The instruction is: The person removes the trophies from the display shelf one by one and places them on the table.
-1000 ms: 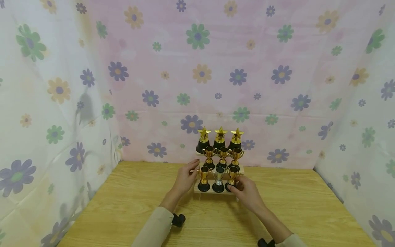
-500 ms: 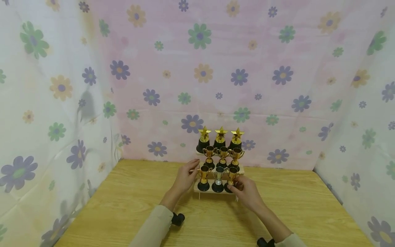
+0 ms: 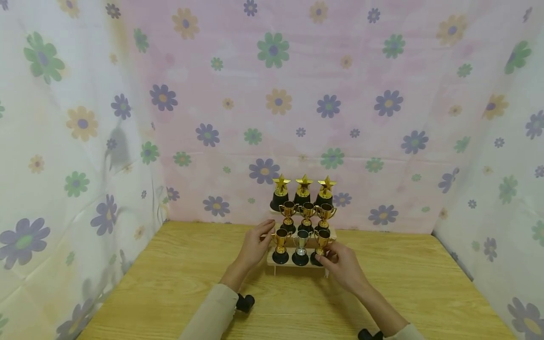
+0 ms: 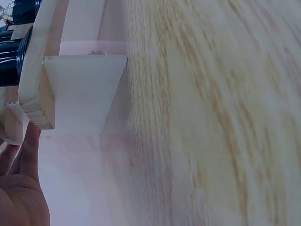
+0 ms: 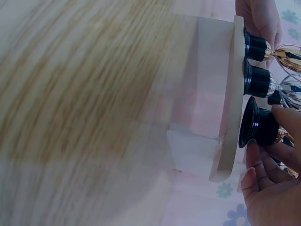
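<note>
A three-tier wooden stand holds several small trophies on black bases. My right hand pinches the black base of the gold trophy cup at the right end of the lowest shelf. In the right wrist view that base leans slightly against the shelf, one side of its rim apart from the wood. Beside it stand a silver trophy cup and another gold trophy cup. My left hand is at the stand's left side, fingers extended by the middle shelf; contact is unclear.
Gold cups line the middle shelf, and star trophies the top one. The wood-grain table extends around the stand. Flowered cloth hangs behind and on both sides. Black wrist devices sit at both wrists.
The right hand and the front-right gold trophy cup have shifted slightly to the right, widening its distance from the silver one. My left hand stays in place.
</note>
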The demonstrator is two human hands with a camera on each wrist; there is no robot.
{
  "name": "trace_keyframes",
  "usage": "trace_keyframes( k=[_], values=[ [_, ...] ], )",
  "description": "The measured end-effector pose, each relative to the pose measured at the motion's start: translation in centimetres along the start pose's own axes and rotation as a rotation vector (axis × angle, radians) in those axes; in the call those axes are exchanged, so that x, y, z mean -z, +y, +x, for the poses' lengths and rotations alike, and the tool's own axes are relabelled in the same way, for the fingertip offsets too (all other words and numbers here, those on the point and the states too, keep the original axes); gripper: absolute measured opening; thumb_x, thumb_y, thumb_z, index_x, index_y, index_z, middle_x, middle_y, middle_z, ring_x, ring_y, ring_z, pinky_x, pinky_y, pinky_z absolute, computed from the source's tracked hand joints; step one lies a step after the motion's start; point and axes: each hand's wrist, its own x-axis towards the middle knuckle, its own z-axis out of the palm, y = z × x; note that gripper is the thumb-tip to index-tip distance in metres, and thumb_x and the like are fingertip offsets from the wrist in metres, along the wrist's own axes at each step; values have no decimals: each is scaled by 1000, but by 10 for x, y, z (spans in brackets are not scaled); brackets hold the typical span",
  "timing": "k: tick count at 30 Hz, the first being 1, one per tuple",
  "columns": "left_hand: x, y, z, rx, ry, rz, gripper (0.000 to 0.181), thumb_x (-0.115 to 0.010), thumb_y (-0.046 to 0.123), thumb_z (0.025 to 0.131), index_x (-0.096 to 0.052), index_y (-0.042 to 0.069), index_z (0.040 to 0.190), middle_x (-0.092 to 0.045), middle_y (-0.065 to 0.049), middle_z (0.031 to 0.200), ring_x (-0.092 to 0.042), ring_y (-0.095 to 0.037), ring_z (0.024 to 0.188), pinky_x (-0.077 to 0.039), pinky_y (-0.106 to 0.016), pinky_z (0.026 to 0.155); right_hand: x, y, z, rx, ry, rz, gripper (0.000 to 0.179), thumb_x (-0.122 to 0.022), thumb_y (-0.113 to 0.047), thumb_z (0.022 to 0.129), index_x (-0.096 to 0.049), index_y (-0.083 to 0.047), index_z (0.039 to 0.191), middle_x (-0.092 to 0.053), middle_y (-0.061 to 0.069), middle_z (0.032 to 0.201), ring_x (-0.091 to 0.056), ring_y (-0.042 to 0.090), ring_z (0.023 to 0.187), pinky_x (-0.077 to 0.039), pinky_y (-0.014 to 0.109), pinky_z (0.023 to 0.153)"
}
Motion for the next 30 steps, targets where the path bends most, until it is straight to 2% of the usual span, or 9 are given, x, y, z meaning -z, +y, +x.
trace_keyframes(
  k=[6, 12, 23, 30],
  values=[
    [1, 0, -1, -5, -7, -8, 34, -57, 4, 105, -61, -11, 135, -54, -28, 145, -59, -41, 127, -59, -46, 90, 4, 2, -2, 13, -1, -19, 10, -80, -14, 89, -73, -13, 96, -63, -3, 81, -58, 16, 70, -50, 25, 62],
    [1, 1, -1, -3, -9, -12, 35, -56, 6, 106, -60, -11, 135, -54, -27, 145, -60, -41, 126, -58, -46, 91, 9, 0, -4, 39, -4, -55, 9, -79, -16, 91, -73, -14, 96, -63, -5, 81, -55, 18, 67, -45, 25, 58],
    [2, 4, -2, 2, 1, -5, 34, -57, 5, 105, -61, -11, 135, -56, -23, 145, -60, -39, 126, -58, -46, 92, 17, 0, -8, 92, 14, -81, 13, -79, -16, 91, -75, -16, 103, -65, -11, 86, -57, 6, 76, -45, 24, 63],
    [2, 3, -1, 1, 1, 1, 34, -57, 6, 105, -61, -8, 136, -56, -22, 146, -60, -38, 128, -58, -44, 92, 24, 0, -11, 109, 34, -113, 18, -80, -15, 90, -76, -14, 107, -67, -12, 89, -57, 5, 77, -45, 25, 64]
  ],
)
